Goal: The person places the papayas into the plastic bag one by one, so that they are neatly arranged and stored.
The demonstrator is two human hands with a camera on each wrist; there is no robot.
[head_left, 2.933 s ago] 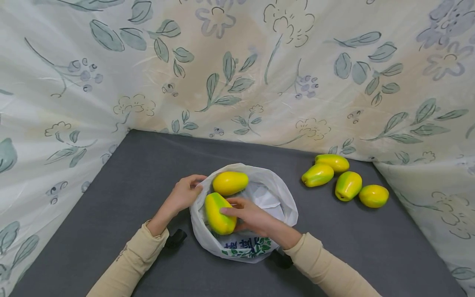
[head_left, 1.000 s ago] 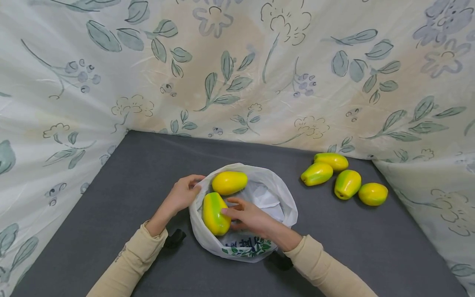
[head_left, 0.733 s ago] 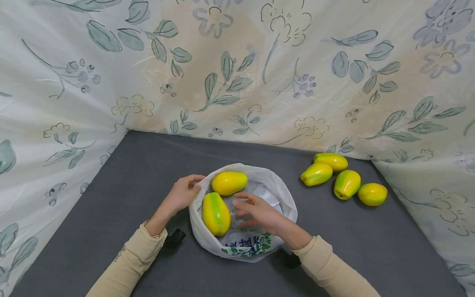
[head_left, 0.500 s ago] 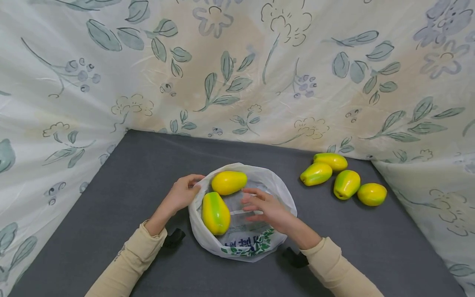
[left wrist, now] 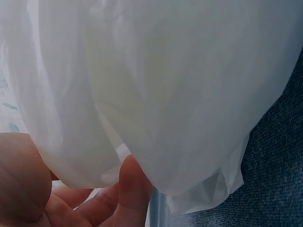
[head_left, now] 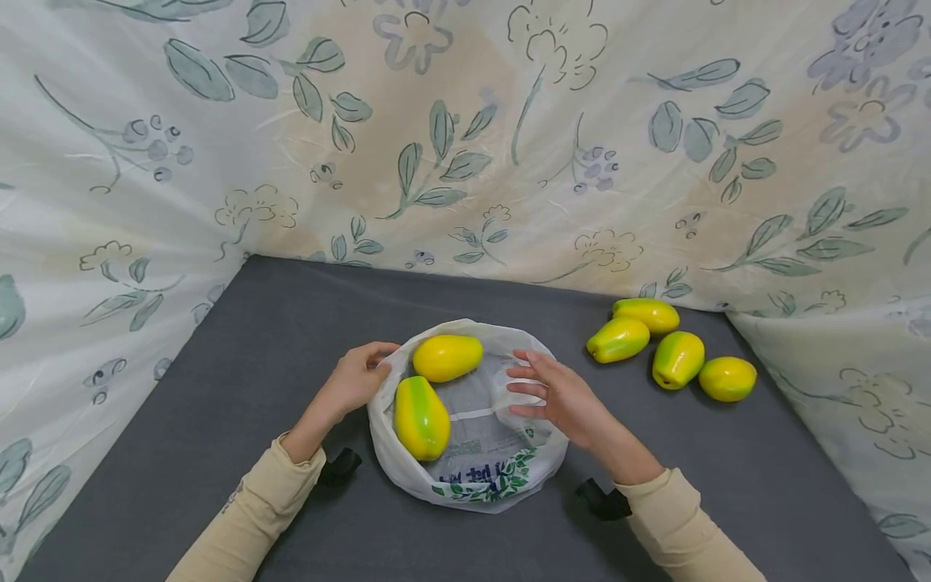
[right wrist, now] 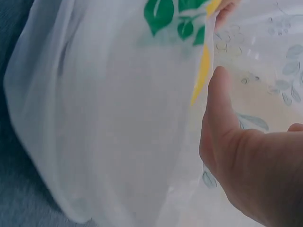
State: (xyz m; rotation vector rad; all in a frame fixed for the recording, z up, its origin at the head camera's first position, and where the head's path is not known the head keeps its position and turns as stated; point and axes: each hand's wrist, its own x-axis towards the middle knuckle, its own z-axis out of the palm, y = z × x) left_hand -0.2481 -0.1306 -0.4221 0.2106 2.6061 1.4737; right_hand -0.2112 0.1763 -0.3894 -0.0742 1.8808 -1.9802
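A white plastic bag [head_left: 534,477] with green leaf print stands with its mouth spread on the dark cloth. Two yellow-green papayas lie inside: one papaya [head_left: 447,359] toward the back, another papaya [head_left: 422,419] at the front left. My left hand [head_left: 352,380] pinches the bag's left rim; in the left wrist view the thumb and fingers of that hand [left wrist: 135,189] close on the thin plastic [left wrist: 156,104]. Over the right rim hovers my right hand [head_left: 570,396], fingers spread and holding nothing. The right wrist view shows that hand [right wrist: 255,161] beside the bag wall [right wrist: 118,123].
Several more papayas lie at the back right, among them a front papaya [head_left: 679,360] and a rightmost papaya [head_left: 728,379]. Floral curtain [head_left: 465,162] borders the dark grey cloth [head_left: 305,315] at the back and both sides.
My right hand has let go of the front papaya, which now lies against the bag's left side. That hand has moved right to the rim. My left hand keeps its place.
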